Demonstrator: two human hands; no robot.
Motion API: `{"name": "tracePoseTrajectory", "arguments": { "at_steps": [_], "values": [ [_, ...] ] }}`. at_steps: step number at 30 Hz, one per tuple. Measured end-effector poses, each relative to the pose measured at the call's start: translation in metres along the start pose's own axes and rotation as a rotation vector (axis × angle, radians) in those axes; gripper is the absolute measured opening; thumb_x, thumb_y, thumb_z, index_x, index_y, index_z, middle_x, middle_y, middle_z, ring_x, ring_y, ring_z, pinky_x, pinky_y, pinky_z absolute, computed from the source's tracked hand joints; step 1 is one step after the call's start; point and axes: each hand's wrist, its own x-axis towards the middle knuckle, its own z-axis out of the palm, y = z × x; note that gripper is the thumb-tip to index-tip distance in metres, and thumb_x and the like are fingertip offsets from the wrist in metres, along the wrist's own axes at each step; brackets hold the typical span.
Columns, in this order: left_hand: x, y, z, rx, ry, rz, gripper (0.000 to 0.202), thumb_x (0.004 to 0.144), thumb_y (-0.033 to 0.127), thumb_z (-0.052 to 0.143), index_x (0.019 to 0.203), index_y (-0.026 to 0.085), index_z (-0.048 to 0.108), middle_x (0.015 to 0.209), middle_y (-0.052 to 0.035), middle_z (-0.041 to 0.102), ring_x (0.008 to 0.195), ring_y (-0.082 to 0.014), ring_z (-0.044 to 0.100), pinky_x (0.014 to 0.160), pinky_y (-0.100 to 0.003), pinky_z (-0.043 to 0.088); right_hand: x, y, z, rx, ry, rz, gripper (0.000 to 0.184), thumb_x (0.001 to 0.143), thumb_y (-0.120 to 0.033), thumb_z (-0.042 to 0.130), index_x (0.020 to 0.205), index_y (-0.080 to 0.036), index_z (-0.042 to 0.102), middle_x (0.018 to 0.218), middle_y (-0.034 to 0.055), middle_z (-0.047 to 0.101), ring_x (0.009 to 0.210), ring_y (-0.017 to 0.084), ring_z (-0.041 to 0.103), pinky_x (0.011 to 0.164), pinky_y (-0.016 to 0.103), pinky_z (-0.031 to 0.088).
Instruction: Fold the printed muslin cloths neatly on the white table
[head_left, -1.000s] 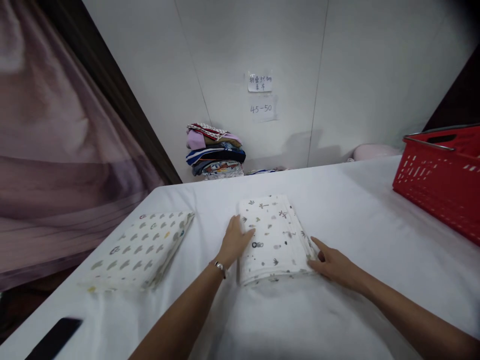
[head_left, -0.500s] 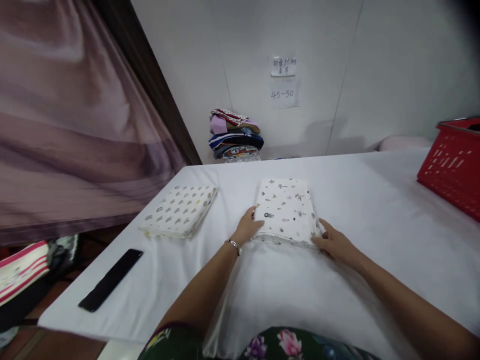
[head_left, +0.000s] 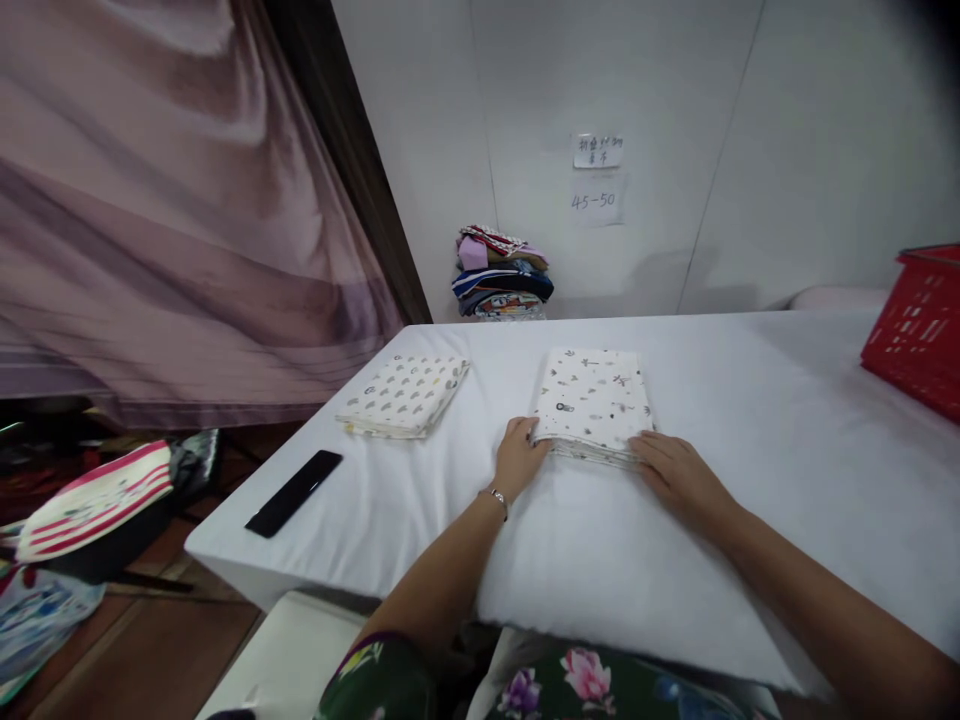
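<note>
A folded white cloth (head_left: 594,400) with small dark plant and animal prints lies flat on the white-covered table, its layers showing along the near edge. My left hand (head_left: 520,455) pinches the near left corner, thumb toward the front edge and a bracelet on the wrist. On the near right corner rests my right hand (head_left: 679,475), fingers stretched out and lying on the fabric. To the left sits a second folded cloth (head_left: 406,395), white with grey cloud-like shapes, apart from both hands.
A black flat phone-like slab (head_left: 294,493) lies near the table's left edge. Several folded fabrics form a stack (head_left: 502,280) against the wall. A red basket (head_left: 919,335) stands at the far right. A white stool (head_left: 289,655) is below the table's left front, beside a pink curtain (head_left: 187,230).
The view has shifted, showing more floor and the stool. My right hand has moved from gripping the cloth's right side to lying over its near corner. My left hand stays at the left corner.
</note>
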Motion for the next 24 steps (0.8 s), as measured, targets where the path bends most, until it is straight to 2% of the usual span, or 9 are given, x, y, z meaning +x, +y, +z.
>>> {"name": "tracePoseTrajectory", "arguments": {
  "at_steps": [3,8,11,17,20,24],
  "values": [
    [0.005,0.005,0.004,0.055,0.016,-0.022,0.039,0.075,0.022,0.06,0.114,0.021,0.055,0.112,-0.0047,0.052,0.082,-0.0138,0.056,0.08,-0.028,0.047,0.0,0.006,0.005,-0.024,-0.046,0.004,0.033,0.091,-0.027,0.037,0.119,-0.023,0.054,0.12,0.0064,0.06,0.114,0.023,0.052,0.092,0.044,0.041],
    [0.009,0.004,-0.001,0.031,0.058,0.009,0.026,0.074,0.01,0.053,0.097,0.02,0.061,0.103,-0.0034,0.054,0.086,-0.0138,0.056,0.082,-0.026,0.046,-0.004,0.011,0.005,0.005,-0.082,-0.028,0.034,0.091,-0.028,0.036,0.12,-0.024,0.055,0.121,0.0059,0.059,0.114,0.022,0.052,0.092,0.043,0.041],
    [0.008,0.002,-0.004,0.034,0.054,0.014,0.025,0.073,0.007,0.051,0.092,0.02,0.061,0.1,-0.0027,0.055,0.084,-0.0134,0.056,0.08,-0.026,0.046,-0.006,0.011,0.004,0.046,-0.087,-0.015,0.035,0.092,-0.028,0.034,0.12,-0.025,0.055,0.122,0.006,0.059,0.115,0.022,0.051,0.092,0.044,0.041],
    [0.007,0.003,-0.01,0.16,-0.032,0.045,0.026,0.076,0.011,0.049,0.095,0.023,0.063,0.1,-0.0022,0.056,0.082,-0.015,0.056,0.077,-0.029,0.046,-0.006,0.007,0.004,0.117,-0.089,0.015,0.035,0.092,-0.027,0.036,0.121,-0.024,0.054,0.125,0.0069,0.057,0.119,0.023,0.049,0.096,0.047,0.04],
    [0.007,0.009,-0.015,0.233,-0.046,0.082,0.03,0.072,0.009,0.051,0.096,0.022,0.064,0.1,-0.0036,0.057,0.093,-0.0186,0.054,0.082,-0.031,0.045,-0.006,0.005,0.005,0.149,-0.047,0.015,0.034,0.091,-0.025,0.038,0.12,-0.025,0.055,0.124,0.0064,0.058,0.117,0.022,0.05,0.096,0.047,0.041],
    [0.006,0.02,-0.019,0.18,-0.076,0.212,0.037,0.068,0.006,0.053,0.1,0.021,0.065,0.104,-0.0038,0.059,0.1,-0.0194,0.051,0.091,-0.034,0.041,-0.008,0.004,0.005,0.155,-0.029,0.042,0.034,0.09,-0.026,0.039,0.12,-0.023,0.055,0.125,0.0072,0.057,0.119,0.022,0.048,0.098,0.045,0.04]
  ]
}}
